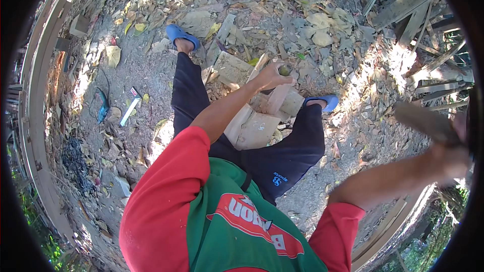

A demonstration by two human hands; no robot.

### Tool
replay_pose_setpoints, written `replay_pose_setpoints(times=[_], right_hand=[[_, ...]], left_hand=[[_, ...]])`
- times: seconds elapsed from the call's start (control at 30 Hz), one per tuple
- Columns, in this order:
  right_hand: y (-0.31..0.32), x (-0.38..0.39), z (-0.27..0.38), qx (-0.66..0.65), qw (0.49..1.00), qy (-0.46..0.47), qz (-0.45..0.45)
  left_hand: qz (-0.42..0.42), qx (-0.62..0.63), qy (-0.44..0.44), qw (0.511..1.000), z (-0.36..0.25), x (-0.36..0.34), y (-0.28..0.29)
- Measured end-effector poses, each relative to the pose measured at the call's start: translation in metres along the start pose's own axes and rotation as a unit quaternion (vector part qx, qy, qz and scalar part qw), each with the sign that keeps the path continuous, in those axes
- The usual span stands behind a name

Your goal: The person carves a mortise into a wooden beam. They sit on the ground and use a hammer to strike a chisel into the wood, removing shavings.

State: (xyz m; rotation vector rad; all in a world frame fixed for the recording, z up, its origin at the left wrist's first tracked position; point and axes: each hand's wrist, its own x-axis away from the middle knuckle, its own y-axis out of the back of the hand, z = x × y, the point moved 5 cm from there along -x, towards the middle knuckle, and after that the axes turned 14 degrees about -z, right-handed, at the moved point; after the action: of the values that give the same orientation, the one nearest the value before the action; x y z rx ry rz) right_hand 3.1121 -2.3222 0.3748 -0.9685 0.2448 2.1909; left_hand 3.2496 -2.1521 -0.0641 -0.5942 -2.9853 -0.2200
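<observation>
My left hand (271, 76) is closed around an upright chisel (285, 70); its round, greenish-brown handle end faces up, and my fist hides most of the rest. Under that hand a pale wooden piece (277, 99) lies across blocks between my feet. Out to the right, my right hand (451, 160) is raised and smeared by motion, gripping a thick brown wooden mallet (426, 123) well apart from the chisel. A pale wood block (257, 130) sits nearest me, and another block (232, 69) lies beyond the left hand.
A teal and black power tool with a cord (103, 107) lies on the ground at left, beside a white try square (131, 107). Long boards (38, 121) run along the left edge. Scrap planks (418, 15) are heaped at far right. Dry leaves (322, 30) and chips litter the dirt.
</observation>
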Motion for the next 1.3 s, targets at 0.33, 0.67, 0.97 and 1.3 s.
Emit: replay_pose_setpoints(times=[0.33,0.67,0.97,1.3], right_hand=[[-0.013,0.263,-0.195,0.317,0.849,-0.37,0.205],[0.048,0.447,-0.149,0.407,0.67,-0.505,0.361],[0.043,0.459,-0.151,0.407,0.644,-0.482,0.432],[0.046,0.46,-0.153,0.412,0.636,-0.49,0.432]], left_hand=[[-0.137,-0.092,-0.292,0.942,-0.004,0.008,0.002],[0.061,0.096,0.004,0.993,0.008,0.004,-0.013],[-0.055,0.2,0.015,0.978,-0.042,0.022,0.056],[0.055,0.055,0.005,0.997,-0.008,0.037,-0.006]])
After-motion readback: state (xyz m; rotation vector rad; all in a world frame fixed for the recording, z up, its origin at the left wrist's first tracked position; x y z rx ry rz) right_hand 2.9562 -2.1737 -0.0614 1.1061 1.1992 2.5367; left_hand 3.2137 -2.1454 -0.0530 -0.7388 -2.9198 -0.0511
